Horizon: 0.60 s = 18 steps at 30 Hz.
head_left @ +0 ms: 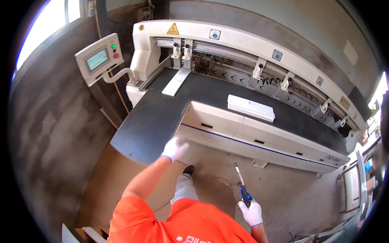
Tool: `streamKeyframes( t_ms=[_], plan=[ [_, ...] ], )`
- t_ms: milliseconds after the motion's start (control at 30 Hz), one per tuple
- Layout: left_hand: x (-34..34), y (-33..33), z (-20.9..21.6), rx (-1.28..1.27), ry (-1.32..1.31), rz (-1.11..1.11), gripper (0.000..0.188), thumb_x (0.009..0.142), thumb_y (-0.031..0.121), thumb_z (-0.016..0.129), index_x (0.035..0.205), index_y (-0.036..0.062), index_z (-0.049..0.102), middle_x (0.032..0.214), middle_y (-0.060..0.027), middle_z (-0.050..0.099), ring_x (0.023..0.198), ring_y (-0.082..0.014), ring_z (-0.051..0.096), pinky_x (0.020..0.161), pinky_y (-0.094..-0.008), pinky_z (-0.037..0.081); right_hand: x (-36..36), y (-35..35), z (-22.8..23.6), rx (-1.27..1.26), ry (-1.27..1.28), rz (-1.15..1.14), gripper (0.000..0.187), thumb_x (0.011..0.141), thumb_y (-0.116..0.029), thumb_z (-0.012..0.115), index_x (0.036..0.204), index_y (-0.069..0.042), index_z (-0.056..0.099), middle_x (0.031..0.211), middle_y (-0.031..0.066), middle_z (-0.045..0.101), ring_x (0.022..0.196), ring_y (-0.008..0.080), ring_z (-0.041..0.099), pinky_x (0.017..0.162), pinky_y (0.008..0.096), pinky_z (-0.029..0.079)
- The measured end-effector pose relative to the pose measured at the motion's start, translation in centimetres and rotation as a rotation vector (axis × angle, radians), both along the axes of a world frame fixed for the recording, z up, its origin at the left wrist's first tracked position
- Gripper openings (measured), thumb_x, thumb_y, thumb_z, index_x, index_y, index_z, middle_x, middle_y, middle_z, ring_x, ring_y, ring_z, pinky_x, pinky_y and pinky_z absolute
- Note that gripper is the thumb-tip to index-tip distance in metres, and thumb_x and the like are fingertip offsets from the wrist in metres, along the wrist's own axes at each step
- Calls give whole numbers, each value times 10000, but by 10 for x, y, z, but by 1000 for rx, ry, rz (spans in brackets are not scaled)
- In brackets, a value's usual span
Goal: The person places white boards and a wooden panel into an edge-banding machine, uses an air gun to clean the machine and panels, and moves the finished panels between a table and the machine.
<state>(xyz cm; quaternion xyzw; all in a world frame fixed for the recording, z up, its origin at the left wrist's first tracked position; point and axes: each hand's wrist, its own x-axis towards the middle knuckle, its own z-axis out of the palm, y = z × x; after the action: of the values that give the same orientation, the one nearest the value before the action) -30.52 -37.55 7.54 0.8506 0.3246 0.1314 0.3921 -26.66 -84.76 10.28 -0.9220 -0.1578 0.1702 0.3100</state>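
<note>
My left hand, in a white glove, reaches forward near the front edge of the dark machine table; it holds nothing and its fingers look loosely spread. My right hand, also gloved, grips a tool with a blue-black handle and a long thin metal nozzle that points up and away from me. A long white panel lies flat on the dark table, well beyond both hands.
A big white machine with a row of clamps spans the back. A control box with a screen and buttons sits on an arm at left. Brown board lies on the concrete floor. White panels stand at right.
</note>
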Motion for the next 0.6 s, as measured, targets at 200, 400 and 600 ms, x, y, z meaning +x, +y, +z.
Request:
streamKeyframes(
  t_ms=[200,400,600],
  plan=[
    [225,257,-53,307,246,276,725,790,461,768,1343,20,610,1336,-238,624,1252,-408,617,1058,-479,511,88,95,-26,122,294,-316,365,893,-355,728,1014,-10,716,793,88,708,749,177,687,721,363,536],
    [328,378,-38,233,616,413,979,677,524,864,1433,4,524,1463,-193,490,1349,-402,503,1133,-481,409,152,194,11,32,252,-85,409,955,-299,748,1196,28,698,996,126,741,866,277,709,781,381,559],
    [330,430,-39,225,854,13,1197,612,386,906,1561,-42,315,1480,-242,511,1416,-391,487,1179,-463,398,222,267,16,-112,365,-257,423,894,-407,737,1039,-10,713,775,170,699,741,294,703,710,418,532]
  ],
)
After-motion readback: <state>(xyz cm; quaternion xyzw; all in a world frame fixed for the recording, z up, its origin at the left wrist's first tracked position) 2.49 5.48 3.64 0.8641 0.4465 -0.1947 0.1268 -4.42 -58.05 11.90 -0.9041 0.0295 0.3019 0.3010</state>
